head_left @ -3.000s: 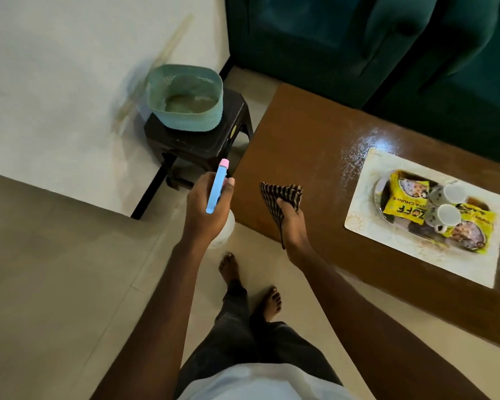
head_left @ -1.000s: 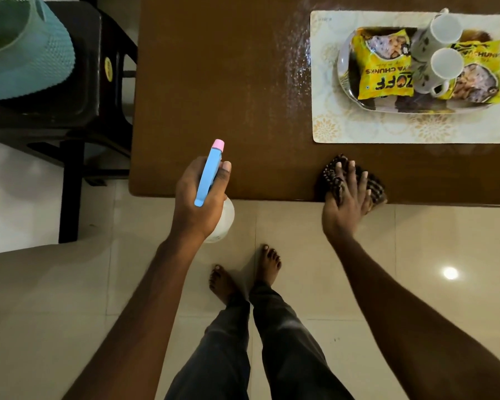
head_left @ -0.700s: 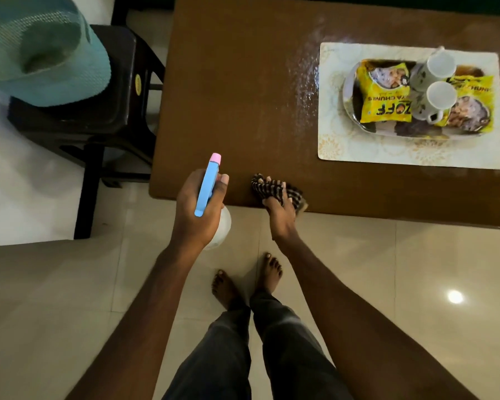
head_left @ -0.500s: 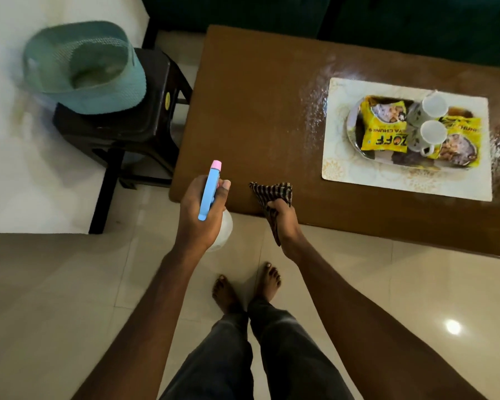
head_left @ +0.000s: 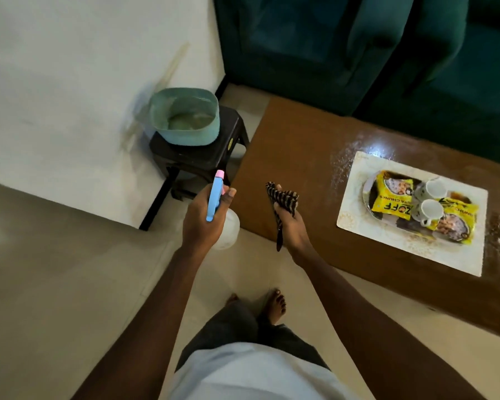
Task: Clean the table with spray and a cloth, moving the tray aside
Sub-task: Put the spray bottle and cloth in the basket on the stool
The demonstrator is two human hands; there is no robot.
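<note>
Two bare arms reach forward and down from the bottom of the view, both held out over the tiled floor at the near-left corner of the brown worktop [head_left: 295, 157]. The left hand [head_left: 204, 223] is wrapped shut around a spray bottle [head_left: 215, 197], whose blue trigger head with a pink tip stands up past the knuckles while its pale body shows below the palm; the forefinger curls against the trigger. The right hand [head_left: 290, 226] is closed on a dark striped cloth [head_left: 282, 199], bunched above the fingers with a tail hanging below the palm, held over the worktop's near edge; whether the cloth touches the wood cannot be told. Toward the worktop's right end a pale placemat [head_left: 355, 226] carries an oval tray [head_left: 368, 194] with two yellow snack packets [head_left: 390, 202] and two white cups [head_left: 430, 209]. White speckles lie on the wood by the mat's far-left corner. A teal tub [head_left: 185, 116] sits on a dark stool [head_left: 197, 157] left of the worktop.
</note>
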